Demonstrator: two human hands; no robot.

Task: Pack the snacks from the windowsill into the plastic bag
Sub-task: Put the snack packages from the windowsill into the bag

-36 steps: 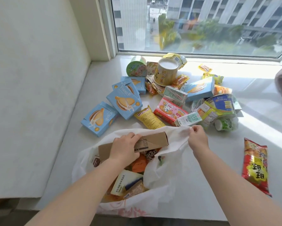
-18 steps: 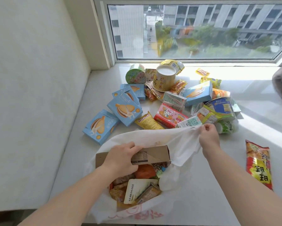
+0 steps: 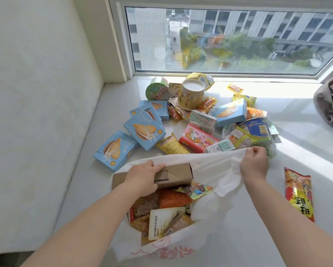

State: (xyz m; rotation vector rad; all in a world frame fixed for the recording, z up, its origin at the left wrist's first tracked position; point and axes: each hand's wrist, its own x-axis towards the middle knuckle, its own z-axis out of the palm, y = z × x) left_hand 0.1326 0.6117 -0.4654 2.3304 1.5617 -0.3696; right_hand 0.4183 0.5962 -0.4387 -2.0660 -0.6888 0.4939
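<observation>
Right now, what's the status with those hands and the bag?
Left hand grips brown cardboard box at mouth of white plastic bag. Right hand pinches bag rim, holding it open. Nothing blocking; snack pile waits on windowsill.

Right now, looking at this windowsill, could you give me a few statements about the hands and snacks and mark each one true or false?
1. The left hand grips a brown cardboard box over the plastic bag. True.
2. The right hand rests flat on the sill. False: it pinches the bag's rim, holding it open.
3. The bag is empty. False: several snack packets lie inside.
4. A red and yellow snack packet lies alone right of the bag. True.
5. Blue biscuit boxes lie on the windowsill. True.
</observation>
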